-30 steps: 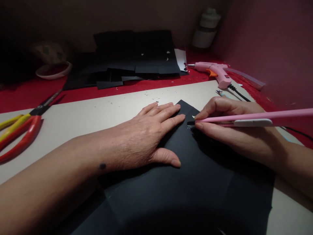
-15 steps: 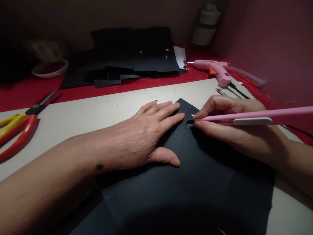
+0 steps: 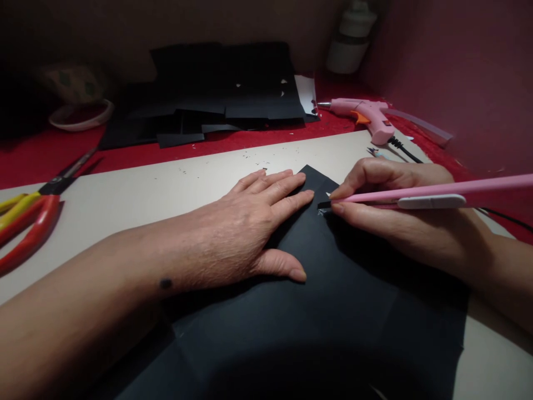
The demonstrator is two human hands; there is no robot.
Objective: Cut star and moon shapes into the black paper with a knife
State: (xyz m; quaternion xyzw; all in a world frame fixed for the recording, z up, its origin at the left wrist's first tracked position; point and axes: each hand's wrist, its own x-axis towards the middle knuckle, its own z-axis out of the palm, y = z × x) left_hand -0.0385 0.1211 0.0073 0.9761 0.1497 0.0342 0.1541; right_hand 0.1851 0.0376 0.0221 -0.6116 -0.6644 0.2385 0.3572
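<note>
A large sheet of black paper [image 3: 333, 311] lies under both hands, one corner pointing away from me. My left hand [image 3: 250, 222] rests flat on it near that corner, fingers stretched out and thumb apart. Pinched in my right hand [image 3: 400, 222] is a pink utility knife [image 3: 491, 188] with a pale slider on its side. Its dark tip touches the paper just right of my left index finger. Small whitish scratch marks show at the tip, and a tiny white scrap sits by my right fingertips.
Scissors [image 3: 45, 211] with red and yellow handles lie at left on a white board [image 3: 125, 194]. Behind are stacked black sheets [image 3: 250, 100], a pink glue gun [image 3: 362, 114] and a white bottle [image 3: 350, 44] on red cloth [image 3: 266, 140]. Dark paper bits dot the board.
The knife and my right hand have shifted very slightly, and the scratch marks by the tip show a little more. My left hand stays in place on the paper.
</note>
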